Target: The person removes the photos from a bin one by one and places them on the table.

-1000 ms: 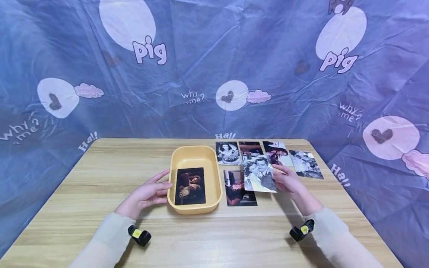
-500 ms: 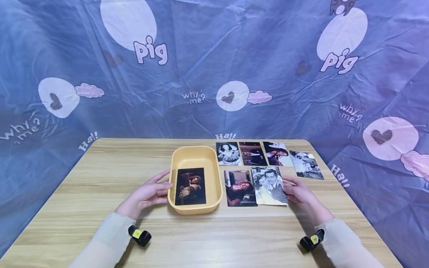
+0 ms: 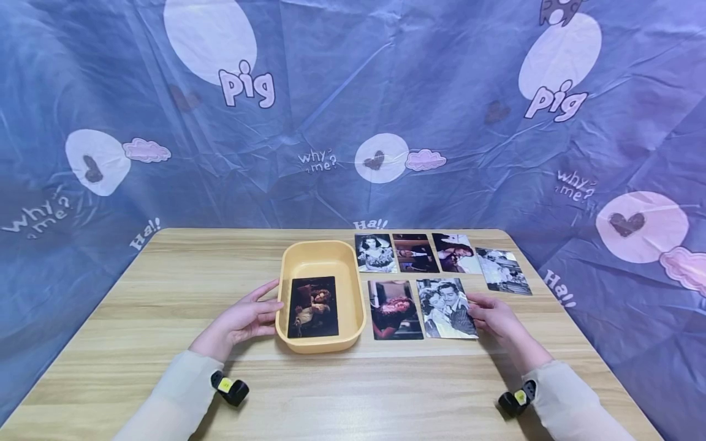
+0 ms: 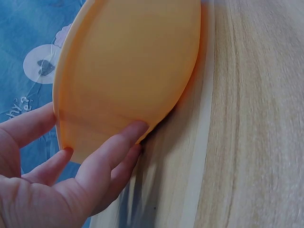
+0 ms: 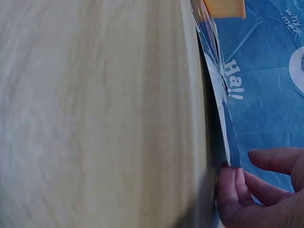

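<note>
In the head view my left hand rests against the left side of a yellow plastic tray, its fingers spread. The left wrist view shows the fingertips along the tray's outer wall. Inside the tray lies a dark photo of a couple. My right hand pinches the right edge of a black-and-white photo of a couple. In the right wrist view that edge stands a little off the table, at the fingertips. Left of it lies a photo of a person with dark curly hair.
A back row on the wooden table holds a black-and-white portrait photo, a dark photo, a photo of a leaning person and, slightly turned, another black-and-white photo. A blue printed cloth hangs behind.
My right hand has moved right and toward me with the couple's black-and-white photo, from overlapping other photos to beside the curly-hair photo. My left hand and the tray have stayed in place.
</note>
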Demonstrator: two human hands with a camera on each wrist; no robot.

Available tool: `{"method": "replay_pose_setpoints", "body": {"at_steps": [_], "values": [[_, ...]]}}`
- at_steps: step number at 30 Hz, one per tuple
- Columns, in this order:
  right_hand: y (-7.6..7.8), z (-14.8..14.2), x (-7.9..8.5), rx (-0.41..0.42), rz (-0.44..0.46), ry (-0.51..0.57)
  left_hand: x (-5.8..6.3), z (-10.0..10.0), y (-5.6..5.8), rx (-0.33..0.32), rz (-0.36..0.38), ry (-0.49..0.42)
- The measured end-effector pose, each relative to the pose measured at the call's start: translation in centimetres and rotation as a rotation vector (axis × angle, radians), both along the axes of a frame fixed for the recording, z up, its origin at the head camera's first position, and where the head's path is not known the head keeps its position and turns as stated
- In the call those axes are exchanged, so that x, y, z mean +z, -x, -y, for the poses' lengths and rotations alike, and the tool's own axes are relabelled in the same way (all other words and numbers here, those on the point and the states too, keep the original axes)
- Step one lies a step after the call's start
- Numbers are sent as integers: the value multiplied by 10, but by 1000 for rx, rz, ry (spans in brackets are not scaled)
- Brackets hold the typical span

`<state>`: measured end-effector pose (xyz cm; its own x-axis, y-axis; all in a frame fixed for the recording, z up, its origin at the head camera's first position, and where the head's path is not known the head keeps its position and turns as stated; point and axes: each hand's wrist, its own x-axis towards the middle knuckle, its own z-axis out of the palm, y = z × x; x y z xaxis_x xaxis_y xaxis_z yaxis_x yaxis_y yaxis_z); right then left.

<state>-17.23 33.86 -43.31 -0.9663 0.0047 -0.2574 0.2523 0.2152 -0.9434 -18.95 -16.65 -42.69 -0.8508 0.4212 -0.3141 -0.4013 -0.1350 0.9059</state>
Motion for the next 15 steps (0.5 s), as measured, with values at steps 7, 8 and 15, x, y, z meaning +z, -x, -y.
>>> {"method": "replay_pose_setpoints", "body": {"at_steps": [7, 8, 15], "values": [[-1, 2, 9, 10, -36, -181, 1, 0, 0, 4, -3, 14], [0, 3, 11, 12, -37, -204, 1, 0, 0, 8, 1, 16], [10, 19, 35, 31, -57, -91, 2, 1, 0, 10, 0, 16]]}}
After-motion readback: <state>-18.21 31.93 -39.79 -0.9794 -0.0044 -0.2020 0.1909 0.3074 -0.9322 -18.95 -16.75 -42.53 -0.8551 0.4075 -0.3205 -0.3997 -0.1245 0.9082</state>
